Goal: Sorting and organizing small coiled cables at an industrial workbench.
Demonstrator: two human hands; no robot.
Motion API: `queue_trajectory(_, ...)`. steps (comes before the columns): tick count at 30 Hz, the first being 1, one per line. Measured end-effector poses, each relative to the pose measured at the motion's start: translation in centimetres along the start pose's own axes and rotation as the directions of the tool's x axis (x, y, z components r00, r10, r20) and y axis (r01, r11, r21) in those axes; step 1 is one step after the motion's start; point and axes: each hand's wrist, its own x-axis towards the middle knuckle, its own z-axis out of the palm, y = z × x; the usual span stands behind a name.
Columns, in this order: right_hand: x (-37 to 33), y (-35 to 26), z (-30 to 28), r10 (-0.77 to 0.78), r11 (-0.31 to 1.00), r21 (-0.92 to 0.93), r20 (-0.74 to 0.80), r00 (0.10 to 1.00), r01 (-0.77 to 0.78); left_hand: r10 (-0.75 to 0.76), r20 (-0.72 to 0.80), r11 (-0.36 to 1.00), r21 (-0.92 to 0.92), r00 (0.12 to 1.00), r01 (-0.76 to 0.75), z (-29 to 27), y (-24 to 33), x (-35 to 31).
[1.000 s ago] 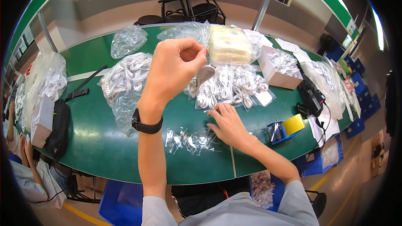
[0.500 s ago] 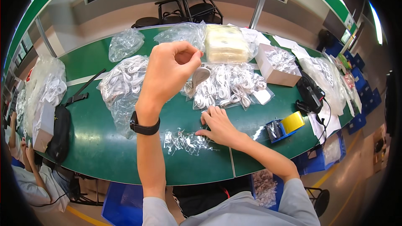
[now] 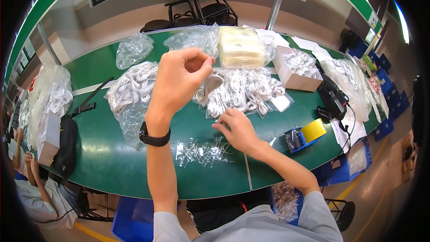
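My left hand (image 3: 181,74) is raised over the table with thumb and forefinger pinched together. A small loop of white cable (image 3: 213,83) hangs from it, partly hidden behind the hand. Lower and to the right, my right hand (image 3: 239,130) hovers above the green tabletop, its thumb and forefinger drawn close together. Whatever they hold, if anything, is too small to name. Thin whitish strips like twist ties (image 3: 197,152) lie scattered just left of and below it. Bagged bundles of white cable (image 3: 239,92) lie beyond both hands.
Another bag of coiled cables (image 3: 134,83) lies left of my forearm. At the back stands a stack of yellowish bags (image 3: 242,47). On the right are a carton of white cables (image 3: 298,83), a tape dispenser (image 3: 307,135) and a black pouch (image 3: 332,98). Another person's hands (image 3: 32,163) show far left.
My right hand has lifted away from the scattered strips and moved slightly up and away. My left hand has barely moved and keeps its pinch.
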Motion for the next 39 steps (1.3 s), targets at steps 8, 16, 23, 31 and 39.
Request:
queue_trajectory(8, 5.2, -4.1, -7.6, 0.155, 0.856, 0.505, -0.464, 0.872, 0.116, 0.043, -0.034, 0.989, -0.14, 0.998, -0.048, 0.9, 1.2, -0.5)
queue_trajectory(16, 6.6, -5.1, -10.6, 0.089, 0.78, 0.591, -0.431, 0.898, 0.206, 0.12, -0.156, 0.984, -0.113, 0.98, -0.138, 2.2, 3.6, -1.3)
queue_trajectory(23, 6.5, -5.8, -12.6, 0.169, 0.727, 0.664, -0.417, 0.893, 0.172, 0.164, -0.156, 0.97, -0.153, 0.974, -0.188, 2.8, 4.1, -1.5)
queue_trajectory(31, 6.1, -5.8, -14.1, 0.063, 0.814, 0.534, -0.469, 0.881, 0.226, -0.052, -0.164, 0.897, -0.442, 0.985, -0.027, 4.8, 5.3, -1.2)
queue_trajectory(39, 6.1, -5.4, -14.2, 0.063, 0.816, 0.536, -0.456, 0.888, 0.217, -0.105, -0.098, 0.895, -0.444, 0.99, 0.051, 4.5, 3.4, -1.2)
